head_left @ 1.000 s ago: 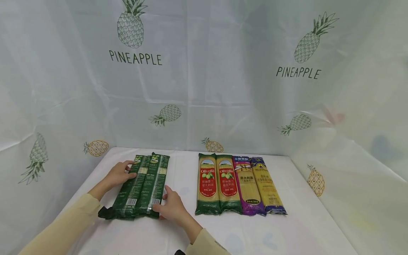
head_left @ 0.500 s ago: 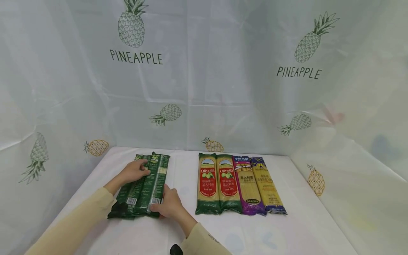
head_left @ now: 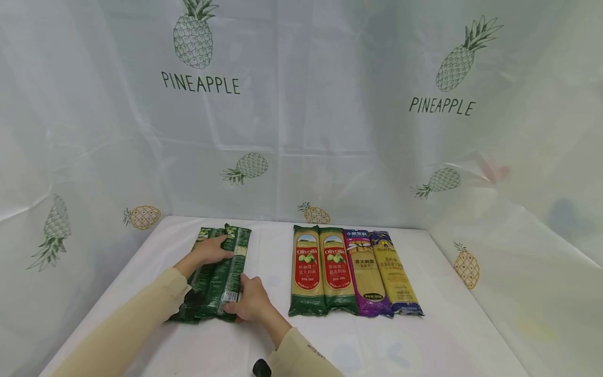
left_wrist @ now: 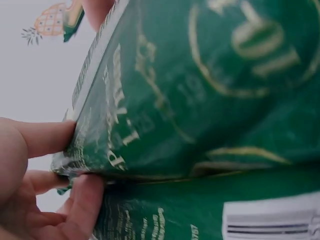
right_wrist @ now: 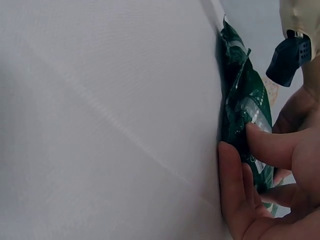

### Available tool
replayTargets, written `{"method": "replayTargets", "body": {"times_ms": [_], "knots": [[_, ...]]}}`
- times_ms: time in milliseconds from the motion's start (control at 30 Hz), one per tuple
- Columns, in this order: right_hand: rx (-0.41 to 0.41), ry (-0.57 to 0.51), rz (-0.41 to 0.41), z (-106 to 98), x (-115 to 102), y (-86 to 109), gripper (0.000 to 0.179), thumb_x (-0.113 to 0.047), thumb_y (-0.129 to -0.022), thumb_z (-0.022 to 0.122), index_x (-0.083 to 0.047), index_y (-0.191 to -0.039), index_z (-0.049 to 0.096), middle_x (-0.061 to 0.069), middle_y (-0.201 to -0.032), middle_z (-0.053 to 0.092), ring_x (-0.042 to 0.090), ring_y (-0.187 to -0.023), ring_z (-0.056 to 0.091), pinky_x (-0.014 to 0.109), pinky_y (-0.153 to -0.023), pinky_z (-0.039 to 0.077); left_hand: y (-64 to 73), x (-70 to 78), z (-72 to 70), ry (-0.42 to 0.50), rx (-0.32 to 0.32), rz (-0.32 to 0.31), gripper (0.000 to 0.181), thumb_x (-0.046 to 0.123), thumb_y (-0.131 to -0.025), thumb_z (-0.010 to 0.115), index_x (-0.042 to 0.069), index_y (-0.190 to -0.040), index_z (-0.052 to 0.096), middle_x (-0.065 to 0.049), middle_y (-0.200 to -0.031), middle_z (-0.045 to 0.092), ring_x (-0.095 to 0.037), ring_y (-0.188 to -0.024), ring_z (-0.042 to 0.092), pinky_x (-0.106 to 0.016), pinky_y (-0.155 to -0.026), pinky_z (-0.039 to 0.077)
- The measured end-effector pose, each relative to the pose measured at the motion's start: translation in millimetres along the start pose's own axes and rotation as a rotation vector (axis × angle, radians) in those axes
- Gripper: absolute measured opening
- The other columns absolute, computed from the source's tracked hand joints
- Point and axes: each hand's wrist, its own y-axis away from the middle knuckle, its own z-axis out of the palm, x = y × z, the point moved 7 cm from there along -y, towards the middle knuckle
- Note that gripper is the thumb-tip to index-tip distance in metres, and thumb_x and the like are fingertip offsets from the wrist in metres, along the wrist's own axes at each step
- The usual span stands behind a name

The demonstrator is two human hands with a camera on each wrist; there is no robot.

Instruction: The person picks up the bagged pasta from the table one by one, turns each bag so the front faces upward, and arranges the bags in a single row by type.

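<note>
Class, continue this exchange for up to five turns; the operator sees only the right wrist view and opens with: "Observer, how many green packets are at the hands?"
Observer: Two green packets, side by side.
Operator: Is anything else on the table?
Observer: Yes, four other packets in a row, to the right of the right hand.
Operator: Where is the left hand?
Observer: Over the upper half of the green packets, as the head view shows them.

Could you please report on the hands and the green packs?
Left hand, right hand both gripping right green pack. Left green pack close alongside. No obstruction visible.
</note>
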Motion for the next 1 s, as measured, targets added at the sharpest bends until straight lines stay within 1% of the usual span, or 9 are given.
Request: {"method": "replayTargets", "body": {"times_ms": [167, 300, 467, 533, 633, 700, 800, 867, 1000], "knots": [[0.003, -0.022, -0.007, -2, -1, 1.1, 0.089, -0.014, -0.086, 0.09, -0.001, -0.161, 0.044, 0.012, -0.111, 0.054, 0.015, -0.059, 0.056, 0.025, -0.059, 0.053, 0.6, 9.8, 0.7, -0.074, -0.079, 0.017, 0.081, 0.036, -0.107, 0.061, -0.01, -0.163, 0.025, -0.038, -0.159, 0.039, -0.059, -0.141, 0.043, -0.071, -0.112, 0.038], [0.007, -0.011, -0.016, -4, -1, 1.5, 0.088, -0.014, -0.087, 0.09, -0.002, -0.161, 0.044, 0.011, -0.11, 0.054, 0.015, -0.064, 0.056, 0.025, -0.06, 0.053, 3.8, 18.9, 0.3, -0.118, -0.147, 0.025, 0.084, 0.038, -0.109, 0.06, -0.01, -0.165, 0.019, -0.039, -0.158, 0.041, -0.059, -0.14, 0.046, -0.07, -0.111, 0.039], [0.014, 0.013, -0.031, -2, 3, -0.2, 0.087, -0.016, -0.086, 0.091, -0.002, -0.16, 0.046, 0.008, -0.107, 0.055, 0.013, -0.083, 0.052, 0.024, -0.07, 0.052, 8.1, 24.1, 1.8, -0.132, -0.184, 0.025, 0.085, 0.037, -0.109, 0.059, -0.009, -0.166, 0.015, -0.036, -0.144, 0.057, -0.035, -0.095, 0.074, -0.051, -0.09, 0.056], [0.016, 0.006, -0.036, -1, 4, 0.5, 0.087, -0.016, -0.086, 0.09, -0.002, -0.16, 0.046, 0.008, -0.107, 0.055, 0.013, -0.084, 0.053, 0.024, -0.071, 0.053, 7.8, 24.0, 3.4, -0.14, -0.178, 0.027, 0.086, 0.038, -0.109, 0.059, -0.008, -0.166, 0.014, -0.034, -0.14, 0.062, -0.022, -0.072, 0.07, -0.043, -0.076, 0.055], [0.014, -0.015, -0.042, -2, 5, 3.0, 0.086, -0.015, -0.087, 0.09, -0.002, -0.16, 0.046, 0.009, -0.109, 0.056, 0.013, -0.083, 0.053, 0.024, -0.068, 0.054, 7.3, 24.8, 5.5, -0.138, -0.147, 0.022, 0.086, 0.038, -0.108, 0.061, -0.005, -0.168, 0.015, -0.031, -0.131, 0.068, -0.018, -0.061, 0.058, -0.04, -0.069, 0.051], [0.012, -0.052, -0.046, -3, 6, 4.4, 0.086, -0.013, -0.088, 0.089, -0.002, -0.161, 0.044, 0.01, -0.109, 0.056, 0.015, -0.079, 0.054, 0.025, -0.063, 0.055, 8.0, 27.5, 6.3, -0.115, -0.119, 0.031, 0.088, 0.037, -0.107, 0.063, -0.005, -0.168, 0.015, -0.032, -0.131, 0.068, -0.024, -0.068, 0.063, -0.044, -0.074, 0.054], [0.012, -0.109, -0.059, -4, 7, 5.2, 0.086, -0.008, -0.088, 0.087, -0.001, -0.161, 0.043, 0.012, -0.109, 0.055, 0.016, -0.076, 0.053, 0.025, -0.056, 0.055, 9.2, 28.9, 8.7, -0.034, -0.087, 0.034, 0.09, 0.033, -0.106, 0.067, -0.004, -0.168, 0.014, -0.037, -0.143, 0.057, -0.045, -0.104, 0.069, -0.059, -0.093, 0.054], [0.005, -0.141, -0.068, -4, 9, 5.3, 0.085, -0.006, -0.089, 0.086, 0.0, -0.162, 0.042, 0.012, -0.109, 0.055, 0.015, -0.074, 0.052, 0.025, -0.053, 0.055, 9.1, 26.7, 10.6, 0.039, -0.067, 0.03, 0.09, 0.03, -0.105, 0.068, -0.002, -0.169, 0.013, -0.04, -0.156, 0.042, -0.058, -0.13, 0.054, -0.067, -0.104, 0.047], [-0.011, -0.197, -0.077, -3, 12, 7.3, 0.084, -0.004, -0.09, 0.084, 0.001, -0.162, 0.041, 0.013, -0.112, 0.056, 0.011, -0.069, 0.056, 0.026, -0.052, 0.055, 6.3, 20.2, 16.5, 0.198, -0.036, 0.015, 0.087, 0.024, -0.106, 0.066, 0.004, -0.171, 0.011, -0.036, -0.167, 0.024, -0.061, -0.147, 0.033, -0.072, -0.111, 0.038]]}}
